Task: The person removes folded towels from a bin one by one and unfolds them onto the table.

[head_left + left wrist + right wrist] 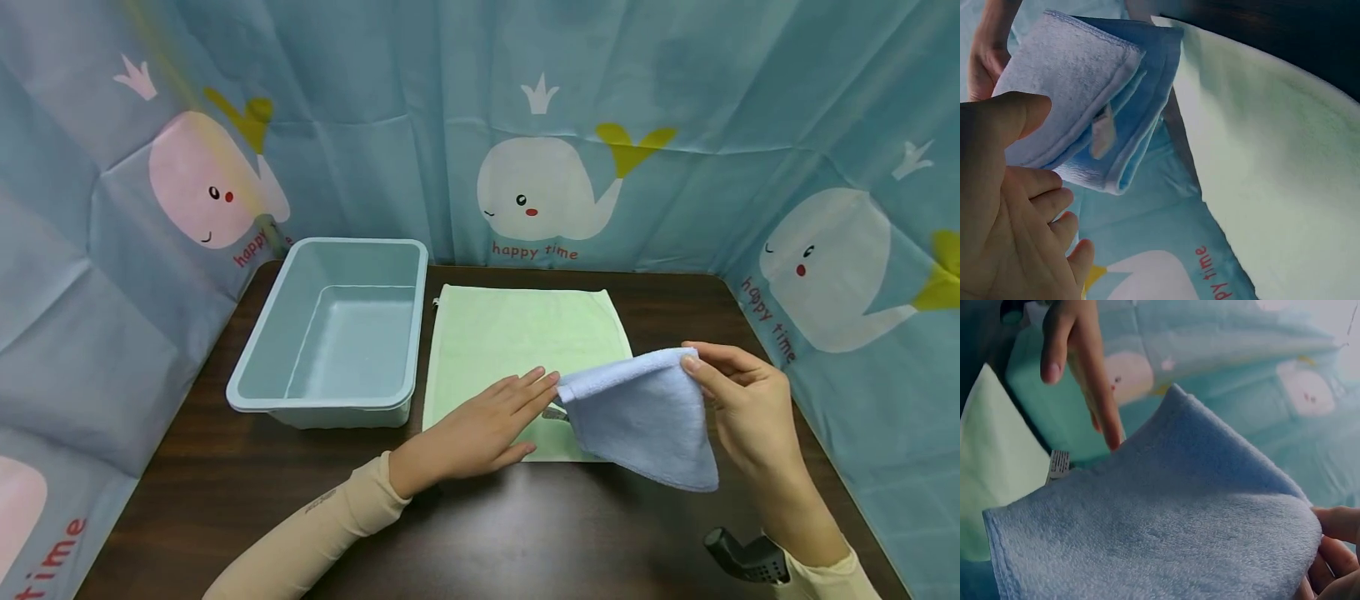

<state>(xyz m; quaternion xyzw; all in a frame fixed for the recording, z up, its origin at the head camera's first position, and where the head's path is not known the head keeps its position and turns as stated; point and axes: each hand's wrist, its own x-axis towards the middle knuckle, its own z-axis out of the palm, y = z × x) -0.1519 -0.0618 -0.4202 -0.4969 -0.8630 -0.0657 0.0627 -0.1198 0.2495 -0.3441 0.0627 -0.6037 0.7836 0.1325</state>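
The right hand (756, 410) pinches the blue cloth (641, 429); the left hand's (480, 427) grip is spread, so unsupported folds could sag open.

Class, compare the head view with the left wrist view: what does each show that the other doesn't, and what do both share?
Only the head view shows the open tub and the beige sleeves. Only the left wrist view shows the palm of the left hand and the inner folds of the blue cloth. Both show the two cloths, blue and green, both hands, the dark table and the whale-print curtain.
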